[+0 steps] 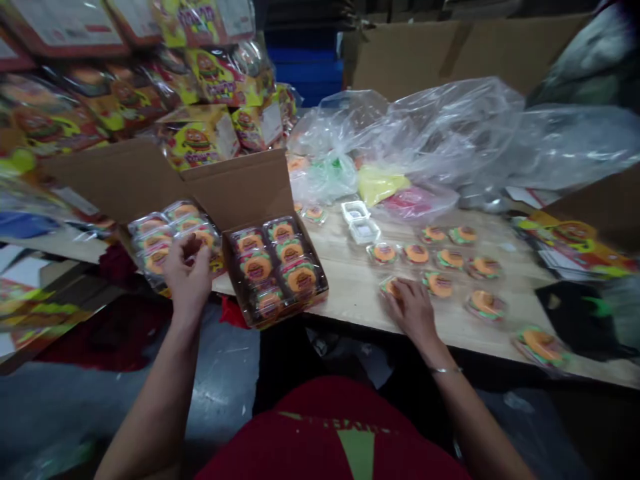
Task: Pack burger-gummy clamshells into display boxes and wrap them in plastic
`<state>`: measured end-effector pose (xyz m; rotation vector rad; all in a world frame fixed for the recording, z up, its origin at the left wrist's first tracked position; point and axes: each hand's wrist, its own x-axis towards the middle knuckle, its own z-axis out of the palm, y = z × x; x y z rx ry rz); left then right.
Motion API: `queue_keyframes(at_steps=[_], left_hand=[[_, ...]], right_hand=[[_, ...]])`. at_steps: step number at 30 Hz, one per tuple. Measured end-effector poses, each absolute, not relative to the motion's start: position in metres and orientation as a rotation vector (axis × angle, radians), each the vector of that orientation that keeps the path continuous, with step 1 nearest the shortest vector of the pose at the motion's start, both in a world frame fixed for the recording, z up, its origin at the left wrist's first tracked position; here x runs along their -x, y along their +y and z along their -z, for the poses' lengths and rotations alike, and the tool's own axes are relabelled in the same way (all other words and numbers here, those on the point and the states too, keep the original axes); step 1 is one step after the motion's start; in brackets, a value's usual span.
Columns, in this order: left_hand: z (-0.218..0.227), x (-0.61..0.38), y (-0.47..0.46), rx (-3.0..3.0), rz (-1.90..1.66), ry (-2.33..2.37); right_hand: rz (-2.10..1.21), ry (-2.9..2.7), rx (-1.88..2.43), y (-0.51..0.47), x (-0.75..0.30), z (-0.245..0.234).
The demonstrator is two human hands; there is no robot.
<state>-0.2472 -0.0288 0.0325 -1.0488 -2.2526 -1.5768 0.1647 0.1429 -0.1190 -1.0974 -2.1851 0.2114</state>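
now | burger pack [389, 286] partly under right hand [414, 311], grip unclear | left hand [190, 277] curled at boxed packs [153, 240], grip unclear

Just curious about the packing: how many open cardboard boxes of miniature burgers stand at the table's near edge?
2: the left box, at the left hand, and the right box, between that hand and the right hand.

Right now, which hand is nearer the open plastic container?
Right. The right hand is in front of the container, slightly right, at a burger; the left hand is far left, past a cardboard box.
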Motion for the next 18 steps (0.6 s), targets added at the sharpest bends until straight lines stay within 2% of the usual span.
queue_keyframes(at_steps=[4, 9, 13, 15, 18], left_hand=[[-0.045, 0.191, -0.032, 1.207, 1.713, -2.235], [0.001, 0.078, -0.004, 2.274, 1.818, -2.692], [0.038, 0.037, 0.039, 2.159, 2.258, -2.952], [0.039, 0.036, 0.048, 2.179, 2.503, -2.873], [0.026, 0.050, 0.033, 2.275, 2.669, -2.794]], right_hand=[[-0.275, -2.122, 1.119, 0.134, -0.157, 0.120], [-0.457, -2.055, 1.009, 0.121, -0.146, 0.119], [-0.566, -2.086, 0.740, 0.094, -0.134, 0.097], [-0.652, -2.083, 0.624, 0.084, -0.131, 0.079], [-0.764, -1.949, 0.630, 0.095, -0.136, 0.058]])
